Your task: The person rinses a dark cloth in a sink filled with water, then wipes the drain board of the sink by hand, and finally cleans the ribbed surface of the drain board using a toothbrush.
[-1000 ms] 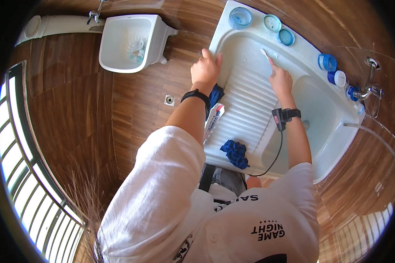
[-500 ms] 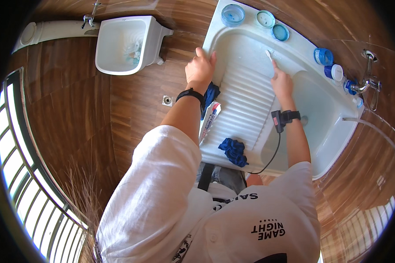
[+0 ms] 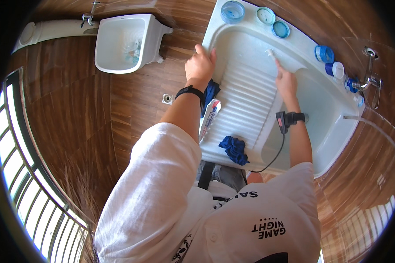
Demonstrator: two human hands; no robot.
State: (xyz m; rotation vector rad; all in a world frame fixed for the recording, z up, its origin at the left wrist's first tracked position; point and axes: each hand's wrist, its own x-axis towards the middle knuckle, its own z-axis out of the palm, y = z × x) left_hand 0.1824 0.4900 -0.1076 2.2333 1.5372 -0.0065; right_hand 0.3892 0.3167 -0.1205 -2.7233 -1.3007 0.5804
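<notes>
My right hand (image 3: 287,84) is closed on a slim white brush that looks like a toothbrush (image 3: 270,54), its index finger stretched along the handle. The brush head lies against the far part of the white washboard sink (image 3: 245,96), near its back ledge. At the sink's left edge, my left hand (image 3: 199,65) is closed round the rim. Just below that wrist, a dark blue cloth (image 3: 212,91) hangs over the edge, partly hidden by the arm. A white, red and blue toothpaste-like carton (image 3: 210,119) lies beside it. A crumpled blue cloth (image 3: 234,150) rests on the near ridges.
Along the back ledge stand a blue tub (image 3: 232,12), round lids (image 3: 280,30), a blue container (image 3: 324,54) and a white-lidded jar (image 3: 334,70). A tap (image 3: 368,83) projects over the basin (image 3: 320,118) at right. A white toilet-like basin (image 3: 123,44) stands left.
My right hand and the brush have shifted slightly to the right across the sink. My left hand stays on the rim.
</notes>
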